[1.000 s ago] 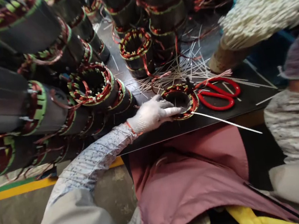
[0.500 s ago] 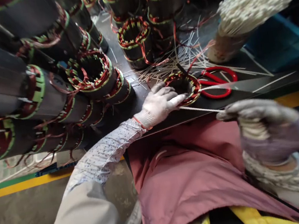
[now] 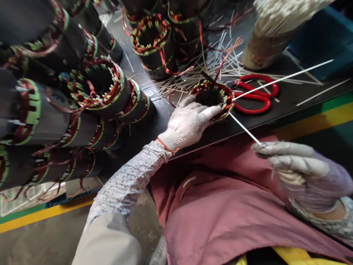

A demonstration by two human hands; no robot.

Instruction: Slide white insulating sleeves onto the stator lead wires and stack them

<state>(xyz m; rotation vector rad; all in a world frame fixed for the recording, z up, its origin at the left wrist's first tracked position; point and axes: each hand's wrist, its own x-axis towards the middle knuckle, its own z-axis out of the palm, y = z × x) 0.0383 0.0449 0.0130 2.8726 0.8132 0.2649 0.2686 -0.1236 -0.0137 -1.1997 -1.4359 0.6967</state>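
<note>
A small motor stator (image 3: 216,117) with red-brown windings and a green-edged rim stands near the bench's front edge. My left hand (image 3: 188,124), in a white glove, grips its near left side, fingers over the rim and partly into the bore. My right hand (image 3: 304,166), gloved and to the right in front of the bench, pinches the end of a thin white cord (image 3: 245,128). That cord runs taut to the stator's lower right edge. Another white length (image 3: 287,77) sticks out rightward from the stator; whether both are one piece is hidden.
Red-handled scissors (image 3: 258,93) lie right of the stator. Loose white cord pieces (image 3: 200,71) are scattered behind it. A thick white cord bundle (image 3: 279,24) stands in a holder beside a blue bin (image 3: 332,45). Stacked stators (image 3: 100,88) crowd the left and back.
My right hand has moved slightly left and down, and the cord in it now slants more steeply. The length leaving the stator points further upward. My left hand stays on the stator.
</note>
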